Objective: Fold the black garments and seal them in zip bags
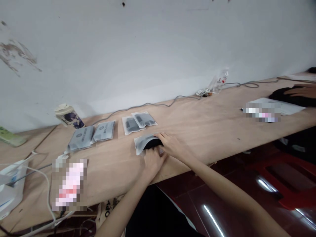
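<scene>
A frosted plastic pouch [141, 142] lies near the table's front edge with a black item [153, 143] partly inside its open end. My left hand [152, 161] is curled against the black item from the near side. My right hand [171, 144] rests on the pouch's right end, fingers bent over the pouch and the black item. Two filled frosted pouches [138, 122] lie overlapped just behind. Two grey printed pouches [90, 135] lie further left.
A paper cup [69, 118] stands at the back left near the wall. A grey cable [153, 104] runs along the wall. White cords and a white device [11, 187] sit at the left. Another person's hand [300, 91] rests on black cloth at far right. A red stool [283, 179] stands below.
</scene>
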